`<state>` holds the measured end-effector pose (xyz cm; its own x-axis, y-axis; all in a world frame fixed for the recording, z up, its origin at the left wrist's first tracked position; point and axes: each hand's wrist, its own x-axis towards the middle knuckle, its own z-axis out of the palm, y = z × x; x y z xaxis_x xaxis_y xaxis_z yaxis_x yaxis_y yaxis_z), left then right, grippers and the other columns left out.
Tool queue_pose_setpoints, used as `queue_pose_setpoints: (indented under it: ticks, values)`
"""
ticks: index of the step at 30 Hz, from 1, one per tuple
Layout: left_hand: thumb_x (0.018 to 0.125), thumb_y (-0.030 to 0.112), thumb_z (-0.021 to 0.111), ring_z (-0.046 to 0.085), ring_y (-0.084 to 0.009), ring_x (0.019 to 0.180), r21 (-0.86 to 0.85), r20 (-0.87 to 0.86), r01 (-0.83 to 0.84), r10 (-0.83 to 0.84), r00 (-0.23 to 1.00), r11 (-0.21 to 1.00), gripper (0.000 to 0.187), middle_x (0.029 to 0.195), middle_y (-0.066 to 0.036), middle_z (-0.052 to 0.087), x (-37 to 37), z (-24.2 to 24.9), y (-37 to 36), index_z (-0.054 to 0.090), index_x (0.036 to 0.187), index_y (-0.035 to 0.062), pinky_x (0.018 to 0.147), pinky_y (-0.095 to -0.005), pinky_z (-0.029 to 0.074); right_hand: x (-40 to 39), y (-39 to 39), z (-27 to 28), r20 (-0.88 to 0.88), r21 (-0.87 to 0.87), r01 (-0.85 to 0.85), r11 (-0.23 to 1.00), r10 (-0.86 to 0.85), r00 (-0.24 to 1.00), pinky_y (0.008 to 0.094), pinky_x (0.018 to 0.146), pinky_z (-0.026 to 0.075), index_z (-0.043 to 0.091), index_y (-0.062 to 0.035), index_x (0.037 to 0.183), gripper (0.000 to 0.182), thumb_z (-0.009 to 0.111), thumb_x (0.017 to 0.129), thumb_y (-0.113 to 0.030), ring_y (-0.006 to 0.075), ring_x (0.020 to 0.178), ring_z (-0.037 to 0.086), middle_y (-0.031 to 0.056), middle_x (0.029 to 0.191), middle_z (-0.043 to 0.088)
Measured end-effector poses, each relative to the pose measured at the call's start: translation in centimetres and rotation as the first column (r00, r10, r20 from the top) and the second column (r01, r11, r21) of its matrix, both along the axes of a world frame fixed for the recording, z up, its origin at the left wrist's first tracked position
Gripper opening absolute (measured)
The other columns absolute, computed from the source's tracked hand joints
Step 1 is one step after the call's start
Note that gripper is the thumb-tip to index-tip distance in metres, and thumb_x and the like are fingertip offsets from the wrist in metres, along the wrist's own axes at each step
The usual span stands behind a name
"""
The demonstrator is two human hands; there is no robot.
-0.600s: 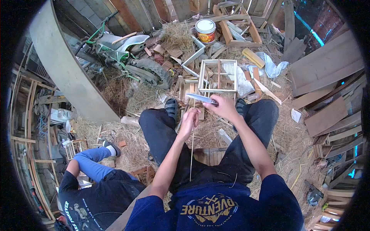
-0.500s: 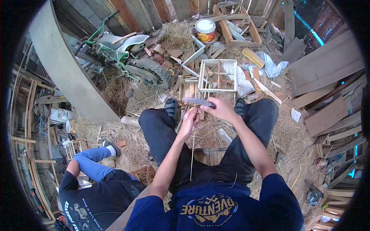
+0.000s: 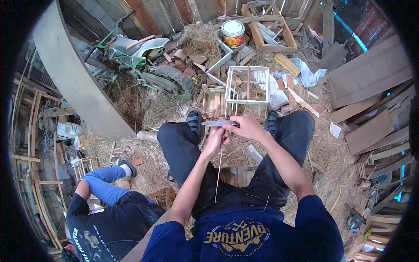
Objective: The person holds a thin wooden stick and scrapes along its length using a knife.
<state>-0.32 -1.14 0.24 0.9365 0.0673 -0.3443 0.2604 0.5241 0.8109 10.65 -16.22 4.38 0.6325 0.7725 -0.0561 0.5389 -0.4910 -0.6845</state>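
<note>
My right hand (image 3: 247,127) grips a knife (image 3: 217,123) whose blade points left, just above my left hand. My left hand (image 3: 217,139) pinches a thin bamboo stick (image 3: 217,174) that runs down toward my lap between my knees. The blade rests at the top end of the stick, right by my left fingers. I sit with both legs in dark trousers spread over straw. A small white wooden cage frame (image 3: 247,85) stands on the ground just beyond my hands.
Another person in a dark shirt and blue trousers (image 3: 104,205) crouches at lower left. A small motorbike (image 3: 144,61) lies at the back left, a paint can (image 3: 232,33) at the back. Wooden planks (image 3: 371,83) and frames pile up on the right, straw everywhere.
My right hand and the knife have moved down and left, from above the stick's tip to against my left hand. The left hand stays put on the stick.
</note>
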Motion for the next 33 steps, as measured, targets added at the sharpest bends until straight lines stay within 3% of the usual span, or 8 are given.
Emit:
queue_pose_setpoints:
  ticks: [11, 17, 21, 23, 24, 29, 30, 33]
  values:
    - [0.104, 0.019, 0.041, 0.032, -0.0105, 0.047, -0.02, -0.019, 0.069, -0.069, 0.997, 0.997, 0.015, 0.064, 0.002, 0.033, -0.8, 1.0, -0.2, 0.043, 0.092, 0.0089, 0.05, -0.0303, 0.036, 0.7, -0.6, 0.6, -0.109, -0.006, 0.048, 0.999, -0.048, 0.993, 0.041, 0.061, 0.048, 0.071, -0.0107, 0.076, 0.058, 0.069, 0.078, -0.068, 0.0309, 0.06, 0.064, 0.0125, 0.061, 0.063]
    - [0.107, 0.025, 0.04, 0.032, -0.0103, 0.047, -0.012, 0.05, 0.134, -0.133, 0.99, 0.991, 0.018, 0.063, 0.002, 0.032, -0.5, -0.6, 0.0, 0.042, 0.096, 0.0106, 0.048, -0.0301, 0.033, 1.3, -1.3, -0.1, 0.038, -0.033, 0.072, 0.997, -0.07, 0.997, 0.0402, 0.061, 0.049, 0.073, -0.0138, 0.078, 0.057, 0.067, 0.078, -0.071, 0.0272, 0.058, 0.064, 0.0087, 0.059, 0.064]
    - [0.107, 0.033, 0.043, 0.032, -0.0093, 0.048, -0.131, 0.031, 0.257, -0.255, 0.966, 0.957, 0.02, 0.064, 0.003, 0.032, -2.8, 2.5, -1.0, 0.045, 0.105, 0.014, 0.048, -0.0259, 0.029, 5.8, -4.3, -1.6, 0.027, -0.007, 0.6, 0.8, -0.6, 0.8, 0.0412, 0.058, 0.048, 0.074, -0.0125, 0.085, 0.064, 0.052, 0.089, -0.073, 0.0243, 0.058, 0.063, 0.0061, 0.058, 0.061]
    - [0.108, 0.032, 0.043, 0.031, -0.0088, 0.049, -0.218, 0.036, 0.12, -0.115, 0.993, 0.968, 0.019, 0.065, 0.003, 0.032, -3.9, 3.0, -1.5, 0.045, 0.104, 0.0136, 0.048, -0.0253, 0.028, 8.6, -6.2, -1.3, 0.138, -0.02, 0.703, 0.711, -0.694, 0.706, 0.0399, 0.057, 0.047, 0.072, -0.0105, 0.082, 0.063, 0.051, 0.092, -0.07, 0.0222, 0.056, 0.061, 0.0065, 0.059, 0.06]
    - [0.108, 0.03, 0.041, 0.03, -0.0083, 0.049, -0.038, 0.019, 0.002, -0.001, 1.0, 0.999, 0.017, 0.065, 0.003, 0.032, -3.5, 1.3, -0.6, 0.046, 0.104, 0.0134, 0.048, -0.0259, 0.027, 8.4, -6.1, -1.1, 0.174, 0.012, 0.664, 0.747, -0.656, 0.735, 0.039, 0.056, 0.046, 0.072, -0.0101, 0.083, 0.06, 0.054, 0.092, -0.066, 0.0224, 0.056, 0.061, 0.0078, 0.059, 0.06]
    - [0.108, 0.028, 0.042, 0.029, -0.0055, 0.054, -0.071, 0.077, -0.093, 0.098, 0.992, 0.993, 0.019, 0.067, 0.004, 0.035, -1.4, 0.3, 0.7, 0.049, 0.104, 0.0113, 0.046, -0.0223, 0.022, 1.2, -4.2, 0.1, 0.17, 0.109, 0.39, 0.914, -0.404, 0.899, 0.0397, 0.057, 0.047, 0.071, -0.0079, 0.085, 0.051, 0.063, 0.09, -0.058, 0.0277, 0.055, 0.061, 0.0132, 0.062, 0.062]
    - [0.108, 0.029, 0.042, 0.029, -0.0056, 0.054, -0.051, 0.055, -0.1, 0.103, 0.993, 0.994, 0.019, 0.067, 0.004, 0.036, -1.2, 0.2, 0.2, 0.048, 0.104, 0.0111, 0.046, -0.0222, 0.022, 0.6, -3.8, 2.0, 0.174, -0.073, 0.29, 0.954, -0.274, 0.946, 0.0411, 0.058, 0.048, 0.071, -0.0082, 0.085, 0.051, 0.063, 0.09, -0.059, 0.0294, 0.057, 0.063, 0.0132, 0.063, 0.063]
    - [0.108, 0.029, 0.04, 0.028, -0.006, 0.052, -0.023, 0.036, -0.08, 0.081, 0.996, 0.996, 0.021, 0.066, 0.003, 0.038, -1.1, -0.2, -0.8, 0.048, 0.103, 0.0101, 0.045, -0.0221, 0.024, 0.4, -2.5, 0.1, 0.153, 0.105, 0.209, 0.972, -0.223, 0.963, 0.044, 0.055, 0.044, 0.064, -0.0061, 0.076, 0.057, 0.063, 0.087, -0.062, 0.0339, 0.055, 0.06, 0.0139, 0.057, 0.057]
